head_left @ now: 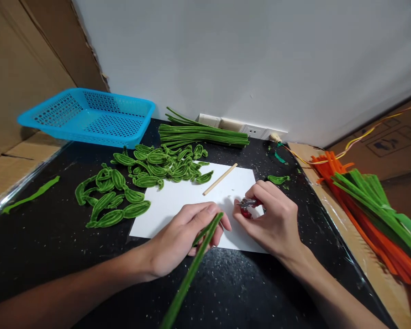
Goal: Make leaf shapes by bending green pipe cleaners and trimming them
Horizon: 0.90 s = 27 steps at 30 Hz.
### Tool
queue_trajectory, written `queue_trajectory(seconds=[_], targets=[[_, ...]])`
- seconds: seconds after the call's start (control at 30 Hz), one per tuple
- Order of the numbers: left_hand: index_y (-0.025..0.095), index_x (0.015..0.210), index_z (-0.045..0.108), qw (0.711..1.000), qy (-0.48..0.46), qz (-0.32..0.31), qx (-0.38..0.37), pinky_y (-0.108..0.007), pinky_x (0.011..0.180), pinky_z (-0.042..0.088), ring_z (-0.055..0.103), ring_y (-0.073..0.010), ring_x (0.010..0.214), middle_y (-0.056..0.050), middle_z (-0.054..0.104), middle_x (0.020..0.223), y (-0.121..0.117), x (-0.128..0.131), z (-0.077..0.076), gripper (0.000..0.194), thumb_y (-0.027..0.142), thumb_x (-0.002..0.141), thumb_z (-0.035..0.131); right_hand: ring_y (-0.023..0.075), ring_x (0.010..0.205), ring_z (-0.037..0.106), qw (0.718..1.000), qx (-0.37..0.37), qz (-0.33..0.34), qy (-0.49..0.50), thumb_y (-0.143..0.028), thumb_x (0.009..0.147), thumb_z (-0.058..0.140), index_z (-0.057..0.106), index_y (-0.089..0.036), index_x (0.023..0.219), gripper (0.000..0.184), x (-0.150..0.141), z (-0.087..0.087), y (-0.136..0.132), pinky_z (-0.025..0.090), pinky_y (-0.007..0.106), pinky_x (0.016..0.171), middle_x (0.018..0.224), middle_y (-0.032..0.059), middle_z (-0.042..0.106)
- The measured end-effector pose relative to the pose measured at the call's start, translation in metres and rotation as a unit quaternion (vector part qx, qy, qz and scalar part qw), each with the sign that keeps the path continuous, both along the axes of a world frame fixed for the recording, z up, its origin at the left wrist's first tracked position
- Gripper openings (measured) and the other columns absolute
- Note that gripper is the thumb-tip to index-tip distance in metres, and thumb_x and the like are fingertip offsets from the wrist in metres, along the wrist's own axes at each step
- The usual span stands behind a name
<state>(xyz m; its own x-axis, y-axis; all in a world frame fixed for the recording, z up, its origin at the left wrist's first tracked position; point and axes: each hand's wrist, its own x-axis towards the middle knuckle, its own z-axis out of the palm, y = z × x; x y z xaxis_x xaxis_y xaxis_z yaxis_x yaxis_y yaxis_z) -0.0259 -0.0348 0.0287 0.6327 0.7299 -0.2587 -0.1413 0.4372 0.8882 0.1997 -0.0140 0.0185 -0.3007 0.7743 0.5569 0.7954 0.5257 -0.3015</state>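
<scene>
My left hand (pixel 185 233) is closed around a long green pipe cleaner (pixel 192 269) that runs back toward me, its tip poking out near the fingertips. My right hand (pixel 272 219) is closed on small red-handled pliers (pixel 247 206), whose metal jaws point left toward the pipe cleaner's tip. Both hands rest over a white sheet of paper (pixel 178 196) on the black tabletop (pixel 55 237). A thin wooden stick (pixel 219 179) lies on the paper beyond my hands.
Several green leaf shapes bent from pipe cleaners (pixel 140 176) lie left of the paper. A bundle of straight green pipe cleaners (pixel 202 135) lies by the wall. A blue plastic basket (pixel 89 116) stands far left. Orange and green pipe cleaners (pixel 373 210) lie at the right.
</scene>
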Motion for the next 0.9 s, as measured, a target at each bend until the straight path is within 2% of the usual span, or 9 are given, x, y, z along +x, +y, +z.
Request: queue_trajectory(seconds=[0.1,0.2,0.3,0.43,0.6,0.73,0.8,0.9], targets=[[0.017,0.110,0.067,0.999,0.002,-0.030,0.014,-0.020,0.054,0.031,0.044,-0.0086,0.065,-0.001,0.058,0.085,-0.001,-0.001,0.004,0.041,0.055,0.105,0.053,0.0153,0.065,0.044,1.000,0.007,-0.006,-0.007,-0.014,0.076,0.066,0.042,-0.024,0.074,0.025,0.001,0.000,0.000,0.033,0.030,0.060,0.069,-0.0033,0.047],[0.018,0.109,0.068,0.998,0.028,-0.042,0.043,-0.018,0.055,0.032,0.044,-0.0095,0.068,0.002,0.054,0.079,-0.002,-0.001,0.006,0.032,0.049,0.100,0.066,0.0151,0.065,0.044,1.000,0.007,-0.014,-0.004,-0.015,0.076,0.066,0.042,-0.024,0.074,0.026,0.001,0.000,0.000,0.033,0.029,0.059,0.069,-0.0034,0.047],[0.018,0.108,0.070,0.997,0.042,-0.033,0.055,-0.018,0.051,0.029,0.044,-0.0102,0.068,0.002,0.053,0.075,-0.002,0.000,0.004,0.032,0.048,0.102,0.063,0.0151,0.065,0.045,1.000,0.007,-0.015,-0.008,-0.015,0.076,0.066,0.042,-0.024,0.074,0.026,0.002,0.000,0.000,0.033,0.029,0.059,0.069,-0.0033,0.048],[0.018,0.106,0.072,0.996,0.046,0.003,0.076,-0.016,0.049,0.029,0.039,-0.0075,0.063,0.002,0.052,0.079,0.000,0.001,-0.003,0.031,0.048,0.102,0.064,0.0149,0.065,0.045,0.999,0.022,-0.017,-0.020,-0.014,0.075,0.067,0.042,-0.024,0.073,0.026,0.002,-0.001,0.002,0.033,0.029,0.059,0.068,-0.0036,0.048],[0.016,0.096,0.070,0.993,0.052,0.041,0.101,-0.014,0.046,0.032,0.038,-0.0059,0.055,0.006,0.043,0.064,0.003,0.000,-0.008,0.030,0.045,0.102,0.065,0.0151,0.065,0.045,0.998,0.035,-0.020,-0.047,-0.015,0.075,0.067,0.043,-0.023,0.073,0.026,0.003,0.000,0.003,0.034,0.030,0.059,0.069,-0.0030,0.050],[0.015,0.090,0.065,0.998,0.026,0.015,0.055,-0.015,0.038,0.023,0.035,-0.0016,0.041,0.005,0.058,0.066,0.002,0.001,-0.006,0.029,0.041,0.100,0.067,0.0158,0.066,0.043,0.991,0.080,-0.025,-0.100,-0.013,0.077,0.067,0.045,-0.023,0.071,0.025,0.002,0.000,0.002,0.033,0.030,0.060,0.067,-0.0025,0.052],[0.014,0.088,0.064,0.999,0.022,0.005,0.045,-0.015,0.036,0.024,0.038,-0.0006,0.039,0.001,0.066,0.074,0.001,0.002,-0.005,0.027,0.038,0.099,0.069,0.0159,0.065,0.042,0.987,0.101,-0.027,-0.119,-0.009,0.077,0.066,0.046,-0.022,0.069,0.025,0.001,0.001,0.001,0.033,0.030,0.059,0.065,-0.0027,0.052],[0.013,0.091,0.067,0.999,0.029,0.005,0.041,-0.014,0.035,0.026,0.040,-0.0007,0.038,0.000,0.068,0.073,0.001,0.002,-0.003,0.023,0.035,0.098,0.070,0.0158,0.065,0.042,0.983,0.116,-0.023,-0.138,-0.005,0.076,0.065,0.050,-0.022,0.069,0.024,0.000,0.001,-0.001,0.032,0.030,0.059,0.063,-0.0029,0.053]])
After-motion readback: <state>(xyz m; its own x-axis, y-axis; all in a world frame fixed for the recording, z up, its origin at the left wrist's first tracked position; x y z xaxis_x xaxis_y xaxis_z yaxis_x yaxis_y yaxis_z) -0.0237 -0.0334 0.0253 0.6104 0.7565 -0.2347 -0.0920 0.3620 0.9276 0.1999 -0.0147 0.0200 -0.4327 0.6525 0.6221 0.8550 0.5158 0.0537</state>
